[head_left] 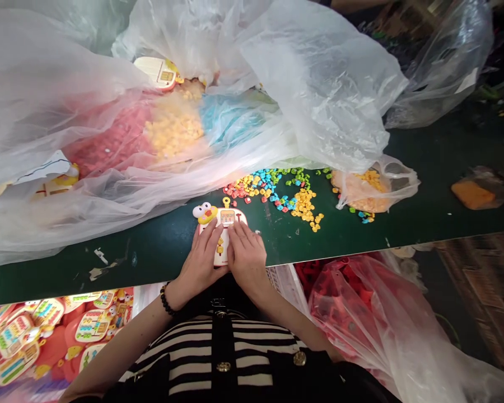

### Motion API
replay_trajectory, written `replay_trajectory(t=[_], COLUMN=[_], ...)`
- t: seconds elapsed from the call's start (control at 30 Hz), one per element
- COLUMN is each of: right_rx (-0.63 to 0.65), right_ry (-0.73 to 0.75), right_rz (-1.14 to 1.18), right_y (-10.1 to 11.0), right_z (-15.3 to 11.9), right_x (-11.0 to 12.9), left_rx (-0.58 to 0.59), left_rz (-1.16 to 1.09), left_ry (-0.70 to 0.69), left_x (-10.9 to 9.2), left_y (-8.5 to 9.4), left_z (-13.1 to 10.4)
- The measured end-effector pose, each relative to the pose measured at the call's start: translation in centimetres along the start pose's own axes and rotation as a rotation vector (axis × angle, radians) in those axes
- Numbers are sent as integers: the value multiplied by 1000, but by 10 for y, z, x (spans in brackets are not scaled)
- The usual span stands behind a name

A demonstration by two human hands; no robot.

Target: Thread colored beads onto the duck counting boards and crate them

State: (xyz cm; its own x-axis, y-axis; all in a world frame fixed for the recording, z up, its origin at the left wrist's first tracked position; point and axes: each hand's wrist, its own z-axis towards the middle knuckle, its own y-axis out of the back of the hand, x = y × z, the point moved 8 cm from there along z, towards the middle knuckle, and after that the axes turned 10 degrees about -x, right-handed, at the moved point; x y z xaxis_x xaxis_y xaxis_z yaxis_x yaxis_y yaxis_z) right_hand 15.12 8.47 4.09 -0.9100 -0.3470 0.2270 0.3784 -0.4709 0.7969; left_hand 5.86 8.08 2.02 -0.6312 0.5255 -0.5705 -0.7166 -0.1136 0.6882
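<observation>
A white toy board point(227, 217) with bulging round eyes, a yellow beak and a small window lies near the table's front edge. My left hand point(197, 260) grips its left side, fingers closed together over the face. Opposite, my right hand point(248, 254) holds the right side, its bent fingers resting on the surface. Between the hands, yellow pieces show on the board; the fingers cover much of the rest. Just beyond the toy, small red, yellow, blue and green plastic pieces point(304, 204) lie loose on the green table point(424, 196).
Clear plastic bags point(319, 73) with red, yellow and blue pieces spread across the back. Another toy point(155, 73) lies among them. A small bag point(382, 187) of pieces sits to the right. Below the edge are similar toys point(92, 326) at left and a red-filled bag point(353, 302) at right.
</observation>
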Motion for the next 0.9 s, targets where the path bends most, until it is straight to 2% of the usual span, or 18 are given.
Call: replay_trajectory(t=[0.13,0.2,0.27,0.37,0.4,0.47,0.53,0.63,0.7,0.83,0.9], right_rx=[62,61,-18,-155,-136,-14,86,122,97,-30,-6], right_ry=[88,81,27,-84,-79,-14,57,102,79,-83,-102], right_rz=[271,447,524,328,234,100,7,-57,-28,125,191], right_y=[-2,4,14,20,15,-4,-22,-31,-27,-4,-1], right_z=[6,13,26,54,64,79,88,92,91,79,68], right_x=[13,1,-27,-79,-90,-100,-103,-103,-103,-102,-89], left_rx=[32,23,27,47,48,50,56,56,53,63,71], left_rz=[25,57,92,124,127,127,124,127,134,140,139], left_ry=[10,4,-9,-22,-20,-6,4,0,1,15,10], left_x=[-1,-3,-5,-7,-7,-6,-5,-5,-5,-4,-4], left_y=[-2,0,0,-2,-2,-1,-1,0,0,-1,-2], left_z=[-1,0,1,2,2,3,2,3,3,2,2])
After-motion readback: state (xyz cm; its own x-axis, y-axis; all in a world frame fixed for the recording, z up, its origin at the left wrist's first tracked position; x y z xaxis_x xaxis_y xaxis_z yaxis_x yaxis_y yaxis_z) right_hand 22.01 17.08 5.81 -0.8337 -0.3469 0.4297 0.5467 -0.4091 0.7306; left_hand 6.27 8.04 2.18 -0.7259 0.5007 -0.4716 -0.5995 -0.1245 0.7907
